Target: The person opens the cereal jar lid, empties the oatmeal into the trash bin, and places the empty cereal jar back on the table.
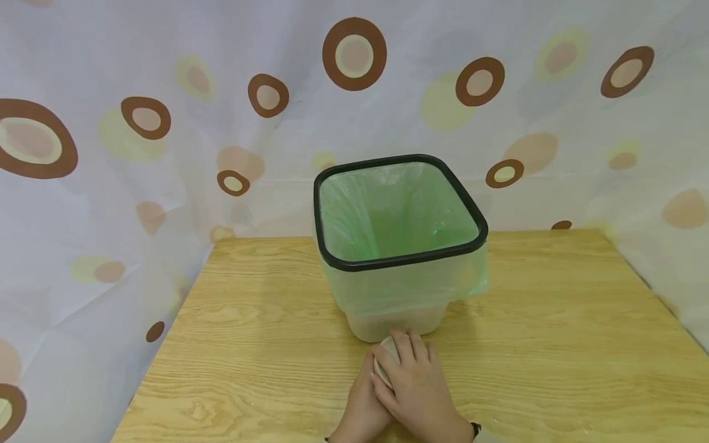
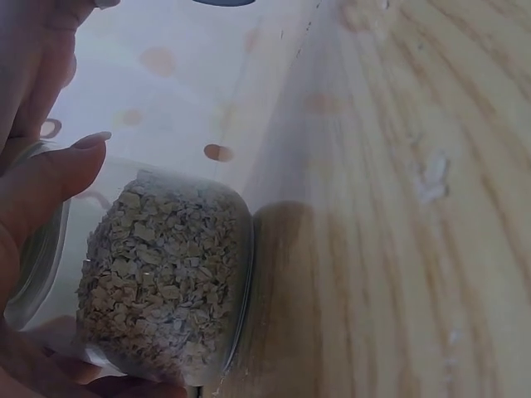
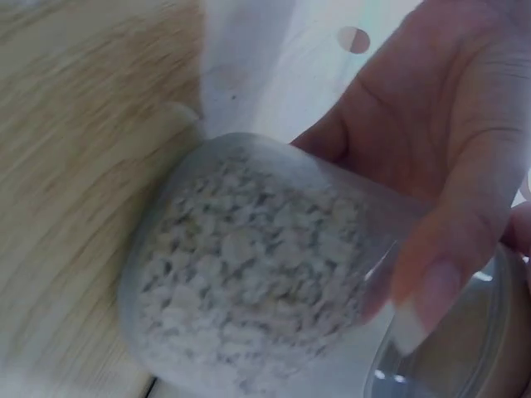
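A clear jar (image 2: pixel 166 274) of oat flakes stands on the table in front of the bin; both wrist views show its flakes, tilted sideways by the cameras. My left hand (image 1: pixel 362 400) grips the jar's side, its thumb (image 2: pixel 70 170) lying across the near side below the top. Over the top, my right hand (image 1: pixel 418 381) curls its fingers round the jar's pale lid (image 1: pixel 390 352). The right wrist view shows the left hand (image 3: pixel 431 124) beside the jar (image 3: pixel 249 265). The far-side fingertips are partly hidden.
Just beyond the hands stands a pale bin with a black rim (image 1: pixel 401 261) and a green plastic bag liner (image 1: pixel 388 215). The wooden table (image 1: pixel 244 344) lies beneath. A sheet with brown and yellow spots (image 1: pixel 194 37) hangs behind and at both sides.
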`<state>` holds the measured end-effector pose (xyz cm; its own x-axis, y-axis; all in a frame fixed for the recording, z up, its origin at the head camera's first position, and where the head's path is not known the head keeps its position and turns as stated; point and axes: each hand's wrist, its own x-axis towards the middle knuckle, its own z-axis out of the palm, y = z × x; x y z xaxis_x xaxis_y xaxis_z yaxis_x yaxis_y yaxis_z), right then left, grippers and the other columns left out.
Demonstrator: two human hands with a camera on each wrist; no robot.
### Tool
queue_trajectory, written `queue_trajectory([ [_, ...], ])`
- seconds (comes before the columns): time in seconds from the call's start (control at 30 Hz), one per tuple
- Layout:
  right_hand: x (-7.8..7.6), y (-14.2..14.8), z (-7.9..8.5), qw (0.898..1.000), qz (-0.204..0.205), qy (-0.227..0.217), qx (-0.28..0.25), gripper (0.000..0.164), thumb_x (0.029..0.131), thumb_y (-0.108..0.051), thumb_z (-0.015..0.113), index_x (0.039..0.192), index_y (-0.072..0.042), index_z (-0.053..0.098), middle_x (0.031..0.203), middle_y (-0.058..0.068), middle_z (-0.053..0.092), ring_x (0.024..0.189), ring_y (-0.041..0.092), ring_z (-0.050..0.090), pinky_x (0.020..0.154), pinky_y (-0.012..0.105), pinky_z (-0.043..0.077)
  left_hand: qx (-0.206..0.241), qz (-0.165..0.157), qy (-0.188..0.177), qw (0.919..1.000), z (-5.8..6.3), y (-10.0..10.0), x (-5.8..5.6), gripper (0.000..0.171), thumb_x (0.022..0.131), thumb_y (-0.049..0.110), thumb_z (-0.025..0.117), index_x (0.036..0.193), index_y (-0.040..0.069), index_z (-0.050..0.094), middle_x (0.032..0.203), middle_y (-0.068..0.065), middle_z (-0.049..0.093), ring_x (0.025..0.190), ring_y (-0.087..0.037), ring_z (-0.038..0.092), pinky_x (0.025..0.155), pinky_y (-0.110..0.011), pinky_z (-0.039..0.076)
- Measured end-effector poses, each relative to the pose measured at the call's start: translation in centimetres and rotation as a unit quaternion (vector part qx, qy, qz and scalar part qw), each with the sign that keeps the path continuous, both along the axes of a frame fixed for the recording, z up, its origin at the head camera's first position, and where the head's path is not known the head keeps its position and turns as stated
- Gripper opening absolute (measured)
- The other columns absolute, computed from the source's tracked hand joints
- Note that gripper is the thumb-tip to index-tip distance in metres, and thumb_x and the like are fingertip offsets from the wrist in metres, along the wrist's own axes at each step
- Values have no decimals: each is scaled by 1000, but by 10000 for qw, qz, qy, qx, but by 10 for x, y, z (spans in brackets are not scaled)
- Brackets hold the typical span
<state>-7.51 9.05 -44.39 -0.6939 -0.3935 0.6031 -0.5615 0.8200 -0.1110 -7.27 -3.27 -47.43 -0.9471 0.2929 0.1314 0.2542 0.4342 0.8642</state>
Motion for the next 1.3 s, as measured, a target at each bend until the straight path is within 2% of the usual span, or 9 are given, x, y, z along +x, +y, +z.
queue_trajectory([
  [0.33,-5,8,-4,9988,482,66,7,48,104,-45,26,111,-19,66,114,18,59,98,40,57,71,53,47,-38,-57,102,9999,-1,-3,-2,77,79,21,81,136,-4,36,129,-20,52,114,-36,57,87,-42,52],
  [0.53,-8,13,-3,9962,845,216,-62,42,104,-44,32,110,-20,65,113,16,59,97,35,55,71,47,46,-6,-34,-42,10000,1,-2,-1,79,76,21,83,135,-2,37,127,-18,53,111,-35,58,86,-41,52],
  [0.67,-8,16,1,9953,946,196,62,44,104,-44,31,115,-18,64,114,15,58,98,34,55,72,46,45,-112,-103,21,9999,2,-1,-1,83,77,24,83,137,-5,33,130,-20,51,113,-35,57,87,-40,52],
  [0.73,-7,15,5,9959,857,138,259,44,103,-44,35,120,-15,63,114,15,58,98,34,55,73,47,45,-108,-108,85,9998,2,-1,-1,85,78,23,82,139,-6,31,133,-21,49,114,-36,57,88,-41,51],
  [0.8,-5,13,10,9968,647,-19,461,43,99,-42,45,123,-11,61,114,15,59,100,36,56,76,51,46,-119,-91,164,9998,2,-1,-2,87,78,22,82,141,-7,29,134,-22,49,115,-36,57,89,-43,51],
  [0.93,0,5,15,9960,7,-492,752,49,89,-40,64,127,-9,61,122,17,58,108,43,56,75,70,44,-206,17,237,9995,1,-2,-2,82,80,18,80,140,-7,30,132,-23,49,114,-38,57,87,-46,52],
  [1.0,2,2,14,9941,-261,-619,849,50,88,-42,66,127,-12,62,125,18,56,111,46,55,73,75,41,-289,31,291,9992,1,-2,-2,81,81,18,78,140,-9,29,132,-24,47,115,-39,56,88,-48,52],
  [1.13,3,0,11,9933,-414,-520,941,49,88,-42,65,127,-14,62,127,20,55,110,49,55,71,72,43,-340,56,356,9988,1,-1,-1,81,82,18,77,140,-11,29,132,-26,46,116,-40,55,89,-49,51],
  [1.3,2,4,7,9959,-137,-363,819,45,91,-41,59,125,-12,63,123,21,55,104,48,56,68,62,47,-319,60,279,9991,2,0,-1,83,81,19,78,140,-13,29,132,-27,47,114,-39,56,88,-48,51],
])
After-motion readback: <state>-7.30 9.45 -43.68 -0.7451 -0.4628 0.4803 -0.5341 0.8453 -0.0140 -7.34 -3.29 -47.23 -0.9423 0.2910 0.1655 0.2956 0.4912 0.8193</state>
